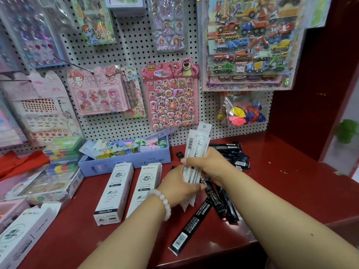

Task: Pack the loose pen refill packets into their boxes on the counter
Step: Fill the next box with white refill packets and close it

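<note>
1. White refill packets [196,150], gathered in a bundle, stand nearly upright above the red counter [281,177]; we see both hands closed around them.
2. Our right hand [209,164] curls its fingers around the middle of the bundle, thumb side toward the camera.
3. Our left hand [178,186] grips the lower part of the same bundle, fingers wrapped from the left; a white bead bracelet [162,202] sits on that wrist.
4. The tops of the packets rise above the right hand, and the bottom ends poke out under the left hand.
5. Black refill packets [221,200] lie loose on the counter under and behind the hands, one long black packet [189,228] stretching toward the counter's front edge.
6. Two white boxes [114,193] lie side by side just left of the hands, the right one [144,188] with its far flap open.
7. Another white box [21,235] lies at the lower left corner.
8. Behind the boxes sits a pale blue tray [124,160] of coloured items, and sticker sheets [171,98] hang on the pegboard [136,47].
</note>
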